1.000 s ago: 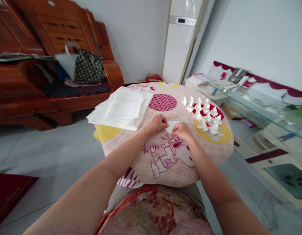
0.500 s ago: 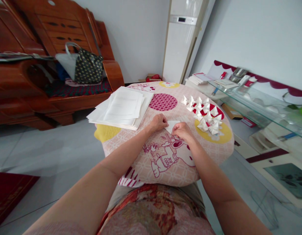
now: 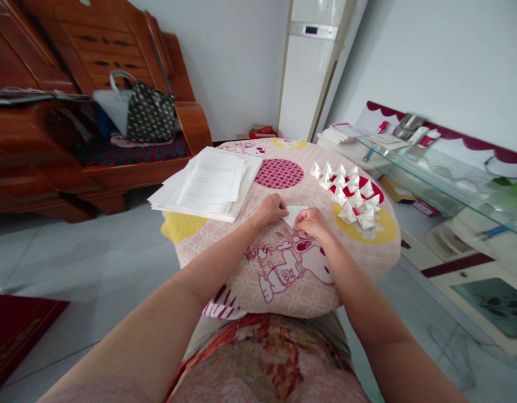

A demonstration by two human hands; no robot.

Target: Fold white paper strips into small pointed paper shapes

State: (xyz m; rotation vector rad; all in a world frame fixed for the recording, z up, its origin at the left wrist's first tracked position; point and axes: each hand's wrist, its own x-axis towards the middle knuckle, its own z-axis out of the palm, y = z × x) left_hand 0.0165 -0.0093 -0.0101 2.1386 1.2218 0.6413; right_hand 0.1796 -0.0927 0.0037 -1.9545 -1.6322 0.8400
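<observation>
A home living room: carved wooden bench (image 3: pixel 116 45), cartoon-print tablecloth (image 3: pixel 250 285).

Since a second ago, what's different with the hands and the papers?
Nothing has visibly moved, and nothing was taken or let go. The left hand and right hand stay on the small white paper; the folded white shapes and paper stack are where they were.

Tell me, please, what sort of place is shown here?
Probably a home's living room: a carved wooden armchair, a patterned tote bag on its seat, and a Snoopy-print tablecloth suggest it.
</observation>
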